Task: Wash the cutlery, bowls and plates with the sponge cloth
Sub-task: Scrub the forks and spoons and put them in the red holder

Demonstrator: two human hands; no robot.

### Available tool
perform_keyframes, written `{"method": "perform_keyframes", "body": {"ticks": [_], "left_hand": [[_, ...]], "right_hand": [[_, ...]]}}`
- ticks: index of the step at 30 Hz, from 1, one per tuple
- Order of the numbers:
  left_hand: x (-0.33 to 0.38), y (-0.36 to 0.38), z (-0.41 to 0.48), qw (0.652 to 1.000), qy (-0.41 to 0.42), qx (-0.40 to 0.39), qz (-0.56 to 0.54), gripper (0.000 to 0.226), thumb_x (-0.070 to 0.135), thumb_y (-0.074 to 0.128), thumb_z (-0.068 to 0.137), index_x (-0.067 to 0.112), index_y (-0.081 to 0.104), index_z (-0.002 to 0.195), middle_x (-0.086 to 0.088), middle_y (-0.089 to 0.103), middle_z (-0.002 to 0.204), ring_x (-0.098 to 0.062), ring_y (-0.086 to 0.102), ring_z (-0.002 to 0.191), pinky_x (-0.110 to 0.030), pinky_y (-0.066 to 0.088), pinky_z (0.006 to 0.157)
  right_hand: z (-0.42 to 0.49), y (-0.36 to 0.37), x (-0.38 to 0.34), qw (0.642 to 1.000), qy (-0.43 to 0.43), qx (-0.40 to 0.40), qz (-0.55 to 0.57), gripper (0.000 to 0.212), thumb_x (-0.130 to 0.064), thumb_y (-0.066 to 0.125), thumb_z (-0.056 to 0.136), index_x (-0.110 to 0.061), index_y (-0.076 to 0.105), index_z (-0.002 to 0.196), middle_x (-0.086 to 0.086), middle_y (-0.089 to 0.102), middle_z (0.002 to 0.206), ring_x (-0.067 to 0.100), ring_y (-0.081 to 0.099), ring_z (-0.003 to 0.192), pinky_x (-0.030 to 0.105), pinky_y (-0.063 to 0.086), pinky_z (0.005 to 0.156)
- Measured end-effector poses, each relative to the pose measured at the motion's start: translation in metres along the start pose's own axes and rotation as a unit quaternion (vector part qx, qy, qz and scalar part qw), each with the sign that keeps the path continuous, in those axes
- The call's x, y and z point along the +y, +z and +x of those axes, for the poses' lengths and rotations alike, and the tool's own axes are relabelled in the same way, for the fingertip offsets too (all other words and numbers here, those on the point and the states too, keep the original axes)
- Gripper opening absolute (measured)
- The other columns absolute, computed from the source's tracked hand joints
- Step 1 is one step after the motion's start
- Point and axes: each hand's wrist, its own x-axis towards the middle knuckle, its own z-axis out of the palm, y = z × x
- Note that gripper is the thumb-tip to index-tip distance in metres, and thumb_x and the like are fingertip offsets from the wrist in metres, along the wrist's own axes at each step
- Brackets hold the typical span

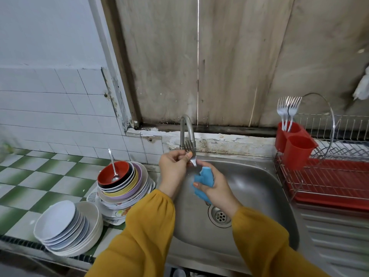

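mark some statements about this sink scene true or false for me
1. The left hand holds a fork with its tines up. True.
2. The right hand grips a yellow sponge. False: the sponge cloth is blue.
3. A spoon stands in the red bowl on top of a stack. True.
4. The red cutlery holder holds knives. False: it holds forks.

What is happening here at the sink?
A person is washing a fork over the sink. The left hand pinches it near the prongs; the right hand wraps a blue sponge cloth around its handle. Stacked plates and bowls wait on the counter at left; other forks stand in the red holder.
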Motion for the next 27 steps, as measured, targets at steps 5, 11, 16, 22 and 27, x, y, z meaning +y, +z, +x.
{"method": "perform_keyframes", "body": {"ticks": [5,11,16,22,27], "left_hand": [[-0.006,-0.008,-0.004,1.0,0.006,0.011,-0.002,0.014,0.004,0.062,0.092,-0.009,0.066,0.087,-0.016,0.057,0.071,-0.004,0.056,0.052,-0.033,0.054,0.077],[-0.011,-0.001,-0.017,0.998,0.02,-0.039,0.038,0.016,0.002,0.064,0.09,0.007,0.061,0.075,-0.003,0.054,0.06,-0.003,0.051,0.05,-0.019,0.045,0.054],[0.0,-0.008,-0.011,0.999,0.01,-0.034,-0.022,0.014,0.001,0.061,0.092,0.006,0.061,0.079,0.0,0.059,0.057,-0.009,0.058,0.054,-0.027,0.053,0.064],[0.003,-0.024,0.001,0.994,-0.032,-0.007,-0.103,0.013,-0.001,0.057,0.093,0.004,0.059,0.081,-0.011,0.053,0.072,-0.012,0.059,0.057,-0.029,0.054,0.069],[-0.001,-0.035,-0.002,0.99,-0.043,-0.004,-0.132,0.02,0.001,0.055,0.095,0.009,0.055,0.077,-0.008,0.055,0.067,-0.01,0.06,0.057,-0.025,0.055,0.065]], "right_hand": [[-0.006,-0.011,0.003,0.998,0.018,-0.036,-0.043,0.066,-0.002,0.073,0.083,-0.047,0.049,0.126,-0.005,0.05,0.119,0.014,0.059,0.102,0.026,0.057,0.082],[0.005,-0.005,-0.012,0.997,0.001,-0.005,0.074,0.076,0.008,0.073,0.077,-0.042,0.048,0.128,0.008,0.06,0.111,0.018,0.063,0.09,0.033,0.058,0.074],[0.001,-0.004,-0.017,0.998,-0.003,-0.01,0.064,0.086,0.007,0.073,0.078,-0.044,0.041,0.139,0.005,0.057,0.11,0.019,0.063,0.088,0.037,0.06,0.074],[-0.014,-0.013,-0.01,0.998,0.026,-0.026,0.057,0.083,0.004,0.071,0.081,-0.047,0.037,0.138,-0.004,0.049,0.12,0.026,0.062,0.094,0.031,0.058,0.067],[-0.008,-0.004,-0.021,1.0,0.013,-0.001,0.026,0.084,0.002,0.073,0.08,-0.045,0.035,0.138,0.0,0.048,0.121,0.024,0.061,0.094,0.031,0.06,0.068]]}}
